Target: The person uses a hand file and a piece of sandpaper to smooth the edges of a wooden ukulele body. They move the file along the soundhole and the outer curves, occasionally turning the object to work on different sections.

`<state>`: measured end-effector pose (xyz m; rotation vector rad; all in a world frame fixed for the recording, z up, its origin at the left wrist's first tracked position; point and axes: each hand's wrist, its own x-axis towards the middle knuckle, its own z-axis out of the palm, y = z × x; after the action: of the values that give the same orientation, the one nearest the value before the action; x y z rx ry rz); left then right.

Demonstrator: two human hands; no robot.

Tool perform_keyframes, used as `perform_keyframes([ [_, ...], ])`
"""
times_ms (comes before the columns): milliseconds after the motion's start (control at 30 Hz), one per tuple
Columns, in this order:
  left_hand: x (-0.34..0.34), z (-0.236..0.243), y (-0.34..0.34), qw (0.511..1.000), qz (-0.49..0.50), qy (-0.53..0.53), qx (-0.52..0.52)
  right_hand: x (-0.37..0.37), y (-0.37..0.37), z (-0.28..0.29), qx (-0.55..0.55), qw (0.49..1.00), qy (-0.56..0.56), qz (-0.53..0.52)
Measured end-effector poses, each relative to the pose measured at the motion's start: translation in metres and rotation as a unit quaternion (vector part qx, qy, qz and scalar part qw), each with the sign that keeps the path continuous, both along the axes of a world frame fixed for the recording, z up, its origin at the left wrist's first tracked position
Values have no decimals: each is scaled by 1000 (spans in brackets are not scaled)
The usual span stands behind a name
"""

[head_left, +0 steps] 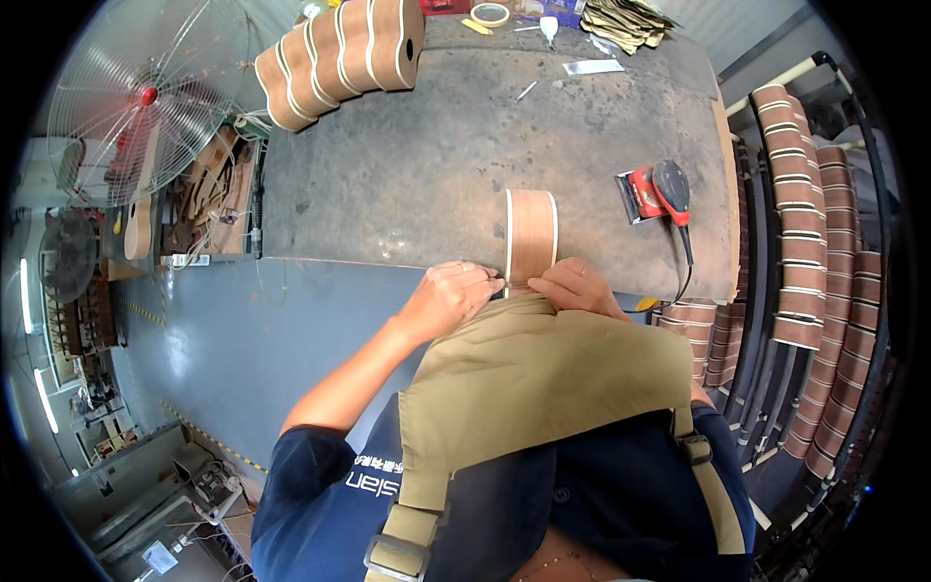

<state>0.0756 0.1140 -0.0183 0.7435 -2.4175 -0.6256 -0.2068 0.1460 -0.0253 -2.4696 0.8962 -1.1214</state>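
Near dial centre, we count one left hand (454, 291), one right hand (579, 284) and one white-edged wooden piece (532, 228). We also count one sander (667, 188) at 2 o'clock, one fan (148, 95) at 10 and one tape roll (490, 24) at 12.

From where I stand, the desk (417, 175) looks matt and blotchy. At the desk's near edge, the banded wooden piece (531, 233) seems smooth, the apron (543, 378) dull cloth; left of the desk, the fan (148, 95) has a shiny metal-wire cage.
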Motion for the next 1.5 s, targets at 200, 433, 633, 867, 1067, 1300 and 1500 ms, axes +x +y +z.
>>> perform_keyframes([
  [200, -57, 61, -62, 994, 108, 23, -22, -4, -41, 30, 94, 975, -44, -195],
  [433, -92, -36, -169, 955, 79, -32, 284, -28, -127, -29, 358, 903, -83, -222],
  [633, -93, -70, -187, 909, 30, -62, 410, -37, -143, -64, 602, 769, -101, -189],
  [867, -79, 6, -129, 980, 42, 3, 195, -25, -88, 9, 338, 921, -46, -189],
  [1067, -60, 26, -79, 999, -8, 31, 43, -16, -36, 32, 213, 964, -39, -153],
  [1300, -52, 23, -51, 990, -89, 17, -111, -17, 6, 5, 102, 987, -19, -119],
  [1500, -46, 11, -32, 990, -133, -23, -51, -21, 31, -30, 70, 994, -33, -83],
])
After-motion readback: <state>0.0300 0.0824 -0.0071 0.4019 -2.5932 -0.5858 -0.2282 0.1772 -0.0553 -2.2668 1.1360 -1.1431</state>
